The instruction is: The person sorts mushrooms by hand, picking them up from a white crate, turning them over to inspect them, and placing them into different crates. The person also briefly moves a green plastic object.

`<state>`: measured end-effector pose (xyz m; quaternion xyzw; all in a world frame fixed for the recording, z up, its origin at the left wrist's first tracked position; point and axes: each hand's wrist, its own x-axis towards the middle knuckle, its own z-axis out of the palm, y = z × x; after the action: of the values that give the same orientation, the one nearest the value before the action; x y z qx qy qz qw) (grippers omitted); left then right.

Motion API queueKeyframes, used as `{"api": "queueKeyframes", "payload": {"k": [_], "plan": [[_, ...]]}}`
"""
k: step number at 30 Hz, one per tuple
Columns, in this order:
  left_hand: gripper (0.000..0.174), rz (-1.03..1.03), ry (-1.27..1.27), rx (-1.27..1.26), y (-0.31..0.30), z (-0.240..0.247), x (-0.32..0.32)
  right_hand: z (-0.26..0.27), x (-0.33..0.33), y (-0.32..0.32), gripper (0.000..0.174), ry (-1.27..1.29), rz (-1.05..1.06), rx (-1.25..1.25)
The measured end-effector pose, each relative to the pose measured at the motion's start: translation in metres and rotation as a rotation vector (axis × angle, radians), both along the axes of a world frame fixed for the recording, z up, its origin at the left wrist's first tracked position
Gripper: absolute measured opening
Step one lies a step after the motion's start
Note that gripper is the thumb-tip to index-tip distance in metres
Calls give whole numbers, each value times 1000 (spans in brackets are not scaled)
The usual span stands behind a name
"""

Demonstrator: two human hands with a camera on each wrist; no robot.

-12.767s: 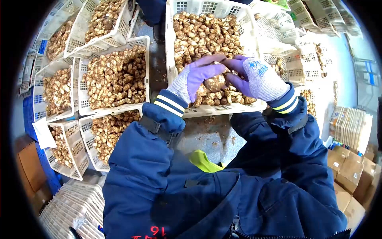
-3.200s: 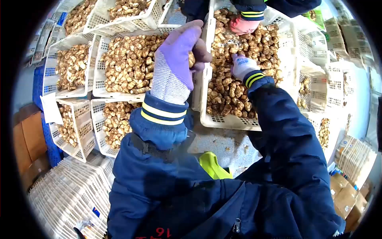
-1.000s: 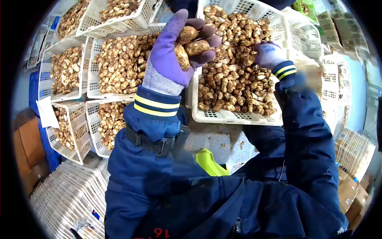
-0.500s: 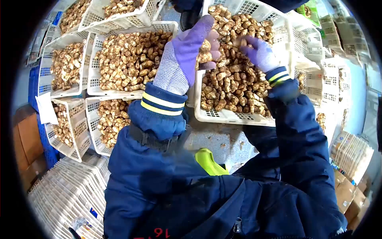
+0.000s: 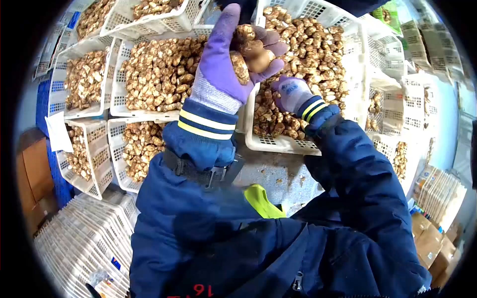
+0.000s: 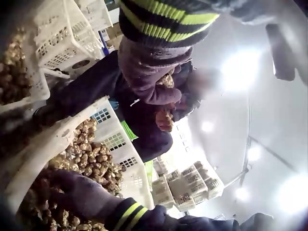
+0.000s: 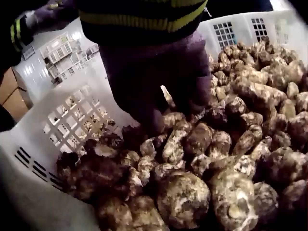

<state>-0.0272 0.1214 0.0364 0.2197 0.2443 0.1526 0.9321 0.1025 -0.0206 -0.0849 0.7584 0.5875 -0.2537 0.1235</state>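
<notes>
My left hand (image 5: pixel 218 67), in a purple-palmed glove, holds several brown taros (image 5: pixel 240 68) against its palm and fingers, thumb pointing up. It is above the left rim of a white plastic crate (image 5: pixel 283 145) heaped with taros (image 5: pixel 318 64). In the left wrist view the left hand (image 6: pixel 149 72) has its fingers curled, a taro (image 6: pixel 164 121) showing at their ends. My right hand (image 5: pixel 292 93) reaches down into the heap near the crate's front left. The right wrist view shows the right hand (image 7: pixel 156 77) pointing down among the taros (image 7: pixel 185 199); its fingertips are hidden, so I cannot tell whether it grips one.
More white crates of taros (image 5: pixel 159 74) stand to the left, others (image 5: pixel 377 107) to the right. Stacked crates (image 5: pixel 84 243) are at the lower left, cardboard boxes (image 5: pixel 427 241) at the lower right. A person in dark clothes (image 6: pixel 151 139) is across the crate.
Over the last second my right hand has moved from the crate's right side to its front left. My left hand stays raised with its taros, turning slightly. The other person's pink-gloved hand seen earlier is gone.
</notes>
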Motion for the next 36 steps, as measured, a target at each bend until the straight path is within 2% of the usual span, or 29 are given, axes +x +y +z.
{"api": "queueKeyframes", "payload": {"k": [2, 3, 5, 6, 7, 9, 11, 14, 17, 19, 20, 21, 22, 23, 24, 25, 26, 28, 31, 32, 33, 34, 35, 36], "plan": [[39, 27, 7, 224, -4, -11, -3, -8, 2, 2, 38, -28, -22, 20], [38, 2, -32, 339, -4, -15, -5, -4, 9, 6, 37, 5, -67, -79], [37, -94, -43, 498, 1, -22, -7, 23, 33, -6, 33, 163, -321, 10], [37, -143, -50, 573, 1, -23, -7, 28, 50, -15, 32, 315, -452, 123], [42, -219, 70, 511, 0, -9, -5, 38, 59, -18, 32, 467, -584, 241], [47, -285, 20, 798, -2, -15, -5, 65, 66, -17, 30, 592, -734, 569], [44, -261, 160, 441, -14, -4, 0, 124, 42, -1, 29, 596, -602, 644], [47, -265, 104, 452, -14, 2, 2, 167, 0, 10, 27, 212, -397, 688], [42, -231, 127, 417, -9, 9, -5, 162, 13, 4, 33, 1012, -515, 777], [38, -370, -51, 451, 2, 0, -6, 163, 22, 0, 40, 1160, -532, 764], [36, -340, 78, 528, -6, -3, -4, 152, 29, 1, 41, 1243, -563, 780], [34, -236, 41, 551, -14, -5, -5, 138, 36, 2, 41, 1327, -591, 794], [33, -262, -57, 471, -6, -16, -5, 131, 38, 5, 39, 1128, -529, 760], [32, -287, -156, 391, 2, -25, -4, 102, 49, 9, 27, 1329, -785, 642], [32, -192, -155, 404, 3, -23, -7, 88, 53, 21, 26, 545, -441, 306], [31, -124, -185, 489, 5, -21, -8, 21, 51, 14, 29, 748, -677, 280], [31, -120, -168, 601, 6, -13, -8, 37, 24, 22, 34, 115, -141, 39], [31, -105, -217, 838, 2, -1, -8, 5, -7, 23, 48, 137, -141, -153], [38, -224, -177, 572, 4, 14, -7, -20, -29, 28, 36, 61, -202, 36], [46, -177, -255, 367, 1, 21, -5, -22, -27, 22, 34, -7, -166, -32], [51, -139, -275, 339, 1, 18, -1, -42, -8, 19, 33, 181, -219, 3], [55, -102, -296, 311, 0, 16, 2, -21, 3, 13, 32, 227, -251, 17], [51, -105, -274, 294, 3, 10, 0, 1, 18, 7, 31, 274, -281, 30], [50, -94, -278, 248, 0, 8, 0, 16, 33, 0, 29, 428, -496, 113]]}}
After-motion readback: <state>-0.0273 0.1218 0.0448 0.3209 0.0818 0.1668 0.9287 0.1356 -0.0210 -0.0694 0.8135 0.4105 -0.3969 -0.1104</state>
